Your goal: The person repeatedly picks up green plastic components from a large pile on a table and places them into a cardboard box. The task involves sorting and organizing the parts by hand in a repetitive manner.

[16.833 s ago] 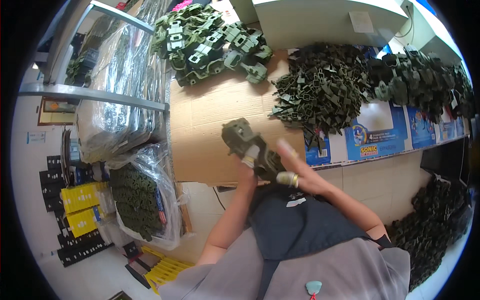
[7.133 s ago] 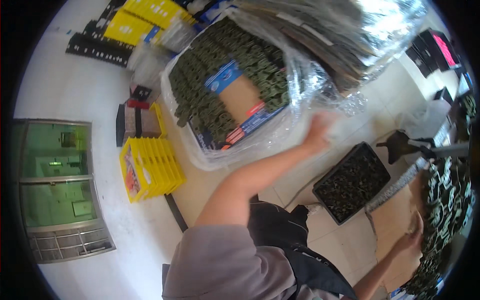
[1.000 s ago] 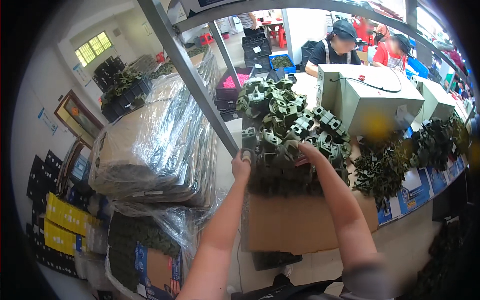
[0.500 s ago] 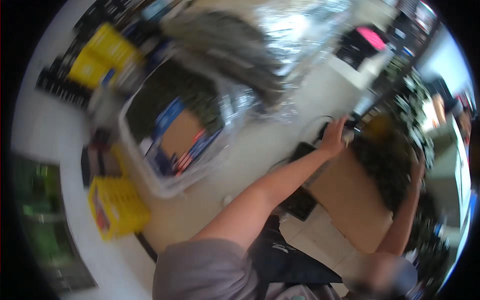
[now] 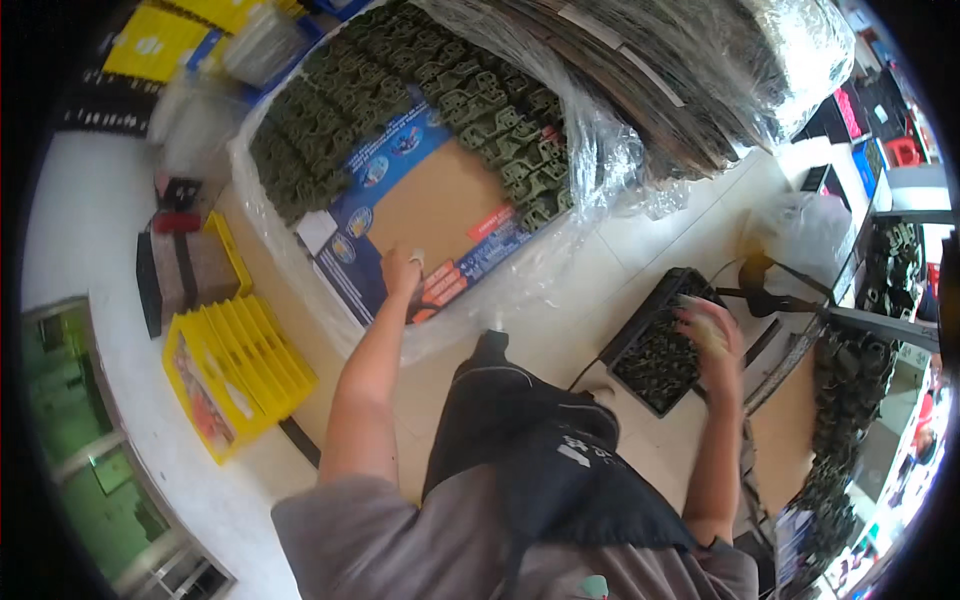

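In the head view, the left arm reached forward with the left hand (image 5: 403,275) at the near edge of a flat brown cardboard sheet (image 5: 440,205), its fingers too indistinct to tell whether apart or together; the blurred right hand (image 5: 712,338) was raised, fingers curved and apart, by a black rectangular plastic tray (image 5: 630,389). Pale lettering marked the sheet's blue and orange borders. The sheet lay directly under the left fingers, contact unclear, beside rows of dark green moulded plastic parts (image 5: 330,140).
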The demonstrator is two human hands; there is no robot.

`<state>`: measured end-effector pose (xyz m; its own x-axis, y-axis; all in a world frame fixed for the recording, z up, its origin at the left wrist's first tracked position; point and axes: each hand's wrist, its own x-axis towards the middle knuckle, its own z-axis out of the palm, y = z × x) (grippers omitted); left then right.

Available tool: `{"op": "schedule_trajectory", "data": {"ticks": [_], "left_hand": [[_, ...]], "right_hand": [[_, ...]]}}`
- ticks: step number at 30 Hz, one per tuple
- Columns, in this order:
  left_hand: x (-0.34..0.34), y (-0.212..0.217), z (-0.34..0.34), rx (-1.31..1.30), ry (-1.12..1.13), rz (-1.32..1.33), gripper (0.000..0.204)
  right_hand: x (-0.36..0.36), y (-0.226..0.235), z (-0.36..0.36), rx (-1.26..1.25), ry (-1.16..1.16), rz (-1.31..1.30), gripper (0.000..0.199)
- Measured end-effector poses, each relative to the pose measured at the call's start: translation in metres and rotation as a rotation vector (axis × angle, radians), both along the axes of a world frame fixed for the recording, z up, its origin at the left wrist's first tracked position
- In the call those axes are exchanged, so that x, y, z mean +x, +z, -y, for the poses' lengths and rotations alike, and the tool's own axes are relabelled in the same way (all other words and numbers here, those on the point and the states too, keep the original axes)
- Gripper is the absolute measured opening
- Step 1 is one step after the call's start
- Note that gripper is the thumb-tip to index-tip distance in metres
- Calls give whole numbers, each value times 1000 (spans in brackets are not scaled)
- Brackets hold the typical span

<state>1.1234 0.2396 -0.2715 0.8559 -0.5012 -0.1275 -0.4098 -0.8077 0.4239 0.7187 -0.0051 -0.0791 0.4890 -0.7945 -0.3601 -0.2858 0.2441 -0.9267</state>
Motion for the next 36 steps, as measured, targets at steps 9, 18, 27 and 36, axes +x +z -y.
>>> {"op": "schedule_trajectory", "data": {"ticks": [9, 18, 27, 36], "left_hand": [[122, -61, 145, -143, -327, 12, 44], [245, -141, 302, 30, -394, 214, 62], [272, -159, 347, 614, -420, -162, 80], [275, -161, 284, 400, -423, -278, 86]], "right_hand": [[206, -303, -20, 738, -285, -17, 40], [275, -388, 12, 648, -622, 43, 58], [288, -396, 32, 731, -672, 124, 54], [277, -396, 36, 802, -583, 200, 42]]}}
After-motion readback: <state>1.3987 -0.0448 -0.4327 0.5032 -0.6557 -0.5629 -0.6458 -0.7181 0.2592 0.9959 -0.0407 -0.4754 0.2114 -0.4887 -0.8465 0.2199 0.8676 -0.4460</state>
